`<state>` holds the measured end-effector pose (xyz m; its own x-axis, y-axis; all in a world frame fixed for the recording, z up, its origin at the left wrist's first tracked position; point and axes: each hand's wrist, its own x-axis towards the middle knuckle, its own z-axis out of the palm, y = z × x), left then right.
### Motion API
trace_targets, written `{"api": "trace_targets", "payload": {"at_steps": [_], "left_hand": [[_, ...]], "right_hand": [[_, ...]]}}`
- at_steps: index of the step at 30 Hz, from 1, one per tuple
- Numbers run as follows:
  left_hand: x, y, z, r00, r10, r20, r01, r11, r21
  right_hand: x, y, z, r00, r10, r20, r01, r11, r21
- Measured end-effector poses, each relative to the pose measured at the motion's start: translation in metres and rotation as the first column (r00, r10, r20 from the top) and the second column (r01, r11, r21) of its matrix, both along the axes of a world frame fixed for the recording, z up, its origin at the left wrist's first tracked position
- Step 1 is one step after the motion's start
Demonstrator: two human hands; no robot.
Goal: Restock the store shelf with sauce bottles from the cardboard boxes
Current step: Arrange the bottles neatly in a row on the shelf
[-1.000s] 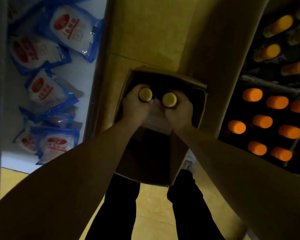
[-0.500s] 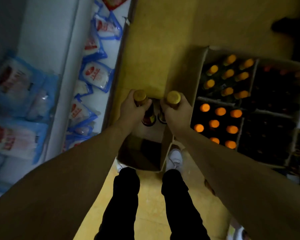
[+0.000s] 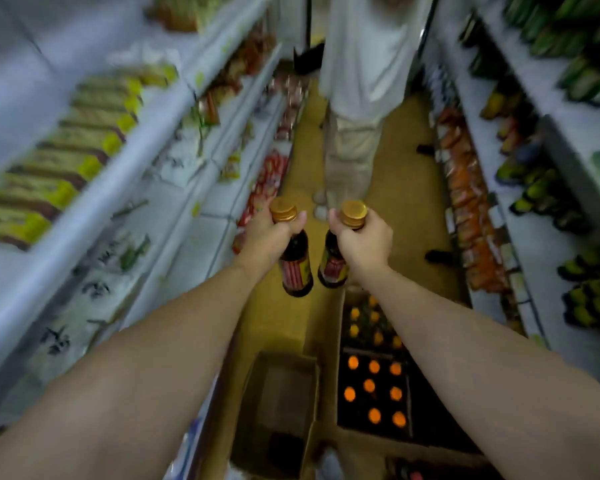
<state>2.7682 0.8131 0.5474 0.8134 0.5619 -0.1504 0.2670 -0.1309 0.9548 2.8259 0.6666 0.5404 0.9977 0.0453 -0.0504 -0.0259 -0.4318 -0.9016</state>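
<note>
Two sauce bottles now lifted clear of the cardboard box.
Left hand grips one neck, right hand the other; both ready for placement.

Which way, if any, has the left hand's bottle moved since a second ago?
Yes: upward. The left hand has lifted its bottle clear of the cardboard box, which now sits well below it on the floor.

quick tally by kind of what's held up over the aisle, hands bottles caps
hands: 2, left hand and right hand
sauce bottles: 2, left bottle and right bottle, one gripped in each hand
gold caps: 2, left cap and right cap
total: 6
</note>
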Motion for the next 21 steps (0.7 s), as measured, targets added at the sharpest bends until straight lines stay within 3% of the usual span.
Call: {"api": "trace_targets", "payload": {"at_steps": [4,11,21], "left_hand": [[0.023,-0.017,0.105,0.992,-0.026,0.125,0.022,0.999,0.035],[0.032,-0.055,0.256,0.906,-0.255,0.336,0.196,0.960,0.200],[-0.014,-0.165,0.375,0.619,-0.581,0.529,0.513,0.809,0.287]], "right_hand": [[0.014,-0.018,0.103,0.987,-0.031,0.159,0.024,0.998,0.050],[-0.004,-0.061,0.253,0.898,-0.166,0.407,0.120,0.983,0.136],[-0.108,-0.164,0.375,0.648,-0.513,0.563,0.475,0.850,0.227]]}}
